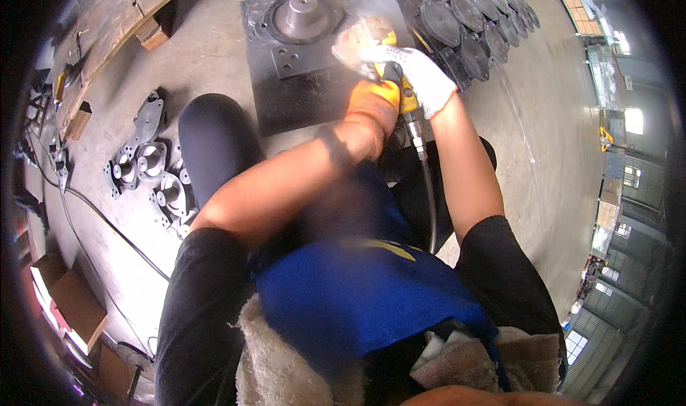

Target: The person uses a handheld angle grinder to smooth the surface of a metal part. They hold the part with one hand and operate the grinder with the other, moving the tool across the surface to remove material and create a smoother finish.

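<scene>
Both gloved hands, the left hand [371, 106] and the right hand [421, 77], were clenched around a yellow-and-black air grinder [395, 84] whose blurred disc [361, 38] met the right edge of a dark steel plate [300, 98] lying on the concrete floor [543, 120].
</scene>
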